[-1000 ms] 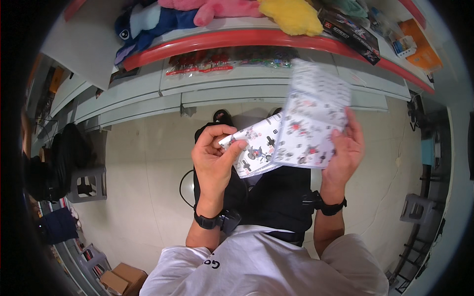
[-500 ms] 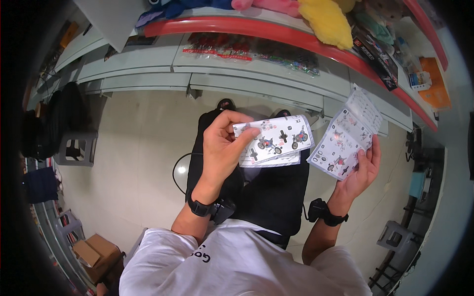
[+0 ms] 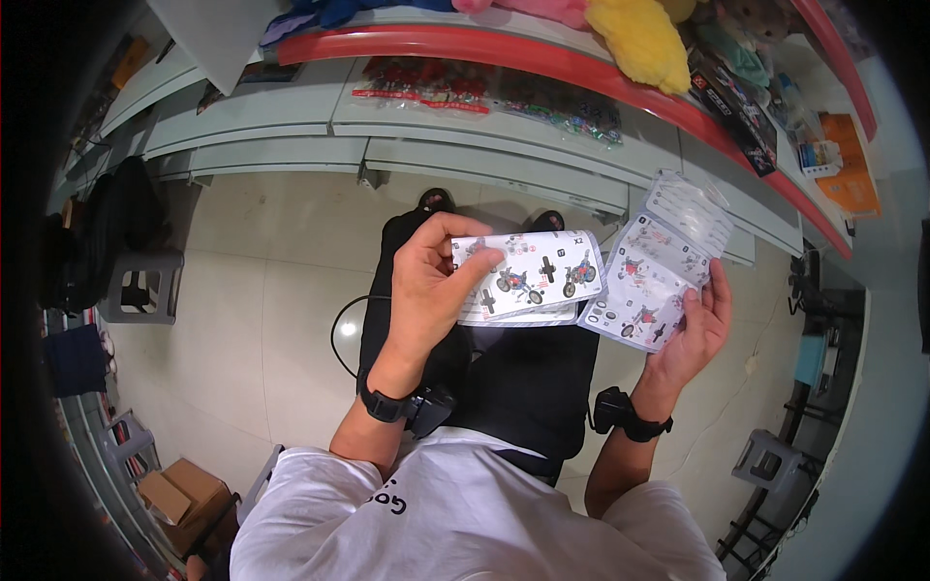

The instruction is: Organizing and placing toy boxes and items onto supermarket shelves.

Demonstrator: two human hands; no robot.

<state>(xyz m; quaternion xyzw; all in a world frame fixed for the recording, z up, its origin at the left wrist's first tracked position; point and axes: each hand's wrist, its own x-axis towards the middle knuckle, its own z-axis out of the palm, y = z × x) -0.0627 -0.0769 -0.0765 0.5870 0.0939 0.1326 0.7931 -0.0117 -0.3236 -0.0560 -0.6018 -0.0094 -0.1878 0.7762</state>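
My left hand [image 3: 438,281] pinches a folded instruction sheet [image 3: 528,276] between thumb and fingers; its printed side shows small motorbike pictures. A second, creased instruction sheet [image 3: 647,271] is gripped at its lower right edge by my right hand [image 3: 696,329], thumb on top and fingers behind. Its far end curls upward and looks glossy. The two sheets are side by side above my lap, their near edges meeting or slightly overlapping; I cannot tell whether they touch. Both wrists carry black straps with small black devices.
Ahead stands a grey shelf [image 3: 262,121] with bagged small parts [image 3: 426,87] on it. Above runs a red-edged shelf [image 3: 387,45] bearing plush toys [image 3: 625,44] and a black box [image 3: 733,111]. Grey stools [image 3: 142,288] stand at both sides, and a cardboard box [image 3: 189,499] lies lower left.
The right-hand sheet has moved left toward the other sheet, closing the gap between them. My left hand has shifted only slightly, still holding its sheet.
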